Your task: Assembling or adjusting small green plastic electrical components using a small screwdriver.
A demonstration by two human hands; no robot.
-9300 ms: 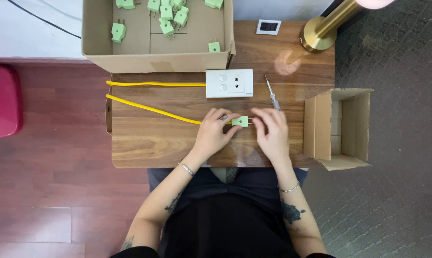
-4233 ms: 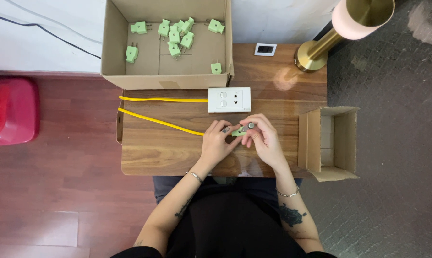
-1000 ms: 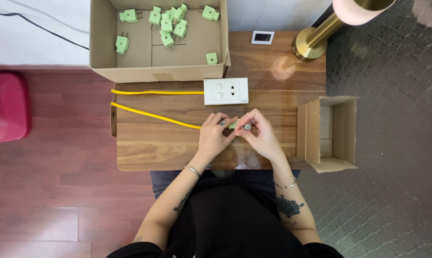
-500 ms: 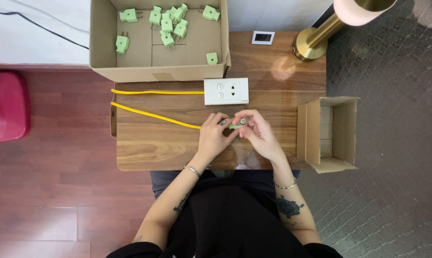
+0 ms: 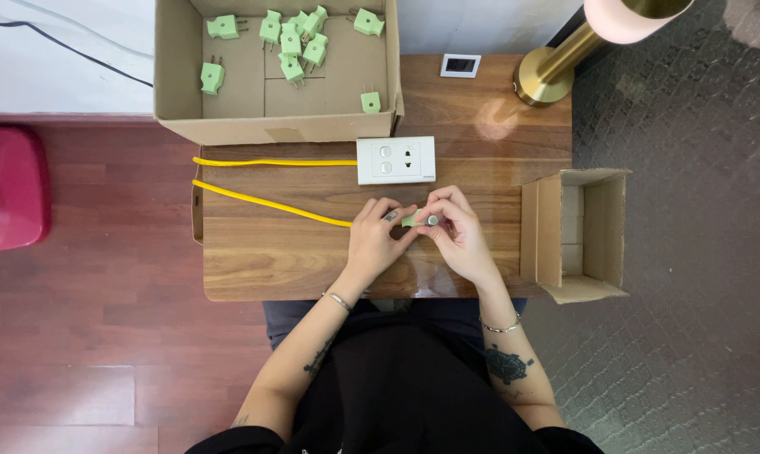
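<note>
My left hand (image 5: pixel 374 241) pinches a small green plug (image 5: pixel 409 221) fitted on the end of a yellow cable (image 5: pixel 270 205), just above the wooden table (image 5: pixel 279 261). My right hand (image 5: pixel 462 238) is closed around a screwdriver (image 5: pixel 432 220), seen end-on as a round grey butt, with its tip against the plug. Both hands meet at the table's middle, just below a white wall socket plate (image 5: pixel 396 160). The cable loops left and runs back to that plate.
A large open cardboard box (image 5: pixel 178 76) at the back holds several loose green plugs (image 5: pixel 291 38). A smaller open box (image 5: pixel 582 235) stands at the table's right edge. A brass lamp base (image 5: pixel 544 80) and a small white square device (image 5: pixel 460 65) sit at the back right. A red stool (image 5: pixel 5 189) is on the floor left.
The screwdriver lay on the table in the earliest frame and is now in my right hand at the plug. Over the last second the hands barely move.
</note>
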